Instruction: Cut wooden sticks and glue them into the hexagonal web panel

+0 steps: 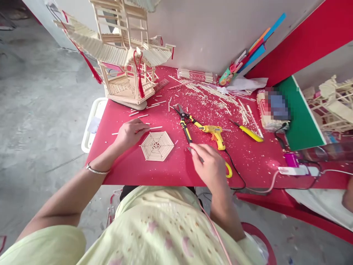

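Note:
My left hand (131, 133) pinches a short thin wooden stick (156, 127) just above the table, at the upper left of a flat hexagonal panel (157, 146) built of sticks. The panel lies on the red table with lines of sticks running round its centre. To its right, my right hand (209, 162) is closed, and a dark pointed tip shows at its fingers; the rest is hidden. A yellow ring handle (228, 170) shows beside that hand; whether it belongs to the held thing I cannot tell. Yellow-and-black cutters (185, 127) lie beyond the right fingers.
A stick-built pavilion model (124, 84) with red tassels stands at the back left. A yellow glue gun (216, 135) and a yellow utility knife (250, 133) lie rightward. Sticks and chips litter the back. A power strip (299, 170) with cables sits at right.

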Tool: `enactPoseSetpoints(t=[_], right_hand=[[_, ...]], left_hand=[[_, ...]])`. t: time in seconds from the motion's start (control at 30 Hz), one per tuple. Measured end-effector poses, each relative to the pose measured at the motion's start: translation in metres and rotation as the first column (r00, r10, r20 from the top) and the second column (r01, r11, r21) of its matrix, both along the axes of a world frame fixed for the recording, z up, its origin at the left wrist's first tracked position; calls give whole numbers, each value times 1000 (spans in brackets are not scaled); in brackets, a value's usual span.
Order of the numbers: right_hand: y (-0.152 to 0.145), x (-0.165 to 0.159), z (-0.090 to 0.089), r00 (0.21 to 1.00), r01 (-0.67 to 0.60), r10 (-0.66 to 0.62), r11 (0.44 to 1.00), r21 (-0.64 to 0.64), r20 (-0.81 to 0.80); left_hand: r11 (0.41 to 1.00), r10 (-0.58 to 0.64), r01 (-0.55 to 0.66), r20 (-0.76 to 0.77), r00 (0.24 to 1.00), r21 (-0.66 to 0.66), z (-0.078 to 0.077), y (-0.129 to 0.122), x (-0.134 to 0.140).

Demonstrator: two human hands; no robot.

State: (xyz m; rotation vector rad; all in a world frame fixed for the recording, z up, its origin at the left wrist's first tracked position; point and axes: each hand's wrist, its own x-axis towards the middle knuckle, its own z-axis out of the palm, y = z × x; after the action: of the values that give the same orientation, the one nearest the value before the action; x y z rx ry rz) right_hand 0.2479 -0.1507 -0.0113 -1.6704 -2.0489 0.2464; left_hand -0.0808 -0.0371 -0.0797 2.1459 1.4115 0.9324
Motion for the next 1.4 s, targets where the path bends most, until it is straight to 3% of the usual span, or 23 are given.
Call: enactPoseSetpoints(t=[0.13, 0.33, 0.57, 1.4], right_hand=[[52, -56, -16, 969, -155, 138, 986, -67, -205], [92, -85, -43, 975, -164, 146, 982, -97, -169], [97, -88, -58, 963, -202, 171, 969, -140, -210], [98, -85, -62, 965, -191, 157, 969, -156, -212]], left_hand=[[1000, -21, 22, -59, 998, 18, -2, 0, 2], [994, -92, 94, -41, 995, 58, -2, 4, 3], [987, -142, 150, -139, 980, 51, 0, 2, 4], [977, -203, 211, -145, 968, 42, 1, 3, 3]])
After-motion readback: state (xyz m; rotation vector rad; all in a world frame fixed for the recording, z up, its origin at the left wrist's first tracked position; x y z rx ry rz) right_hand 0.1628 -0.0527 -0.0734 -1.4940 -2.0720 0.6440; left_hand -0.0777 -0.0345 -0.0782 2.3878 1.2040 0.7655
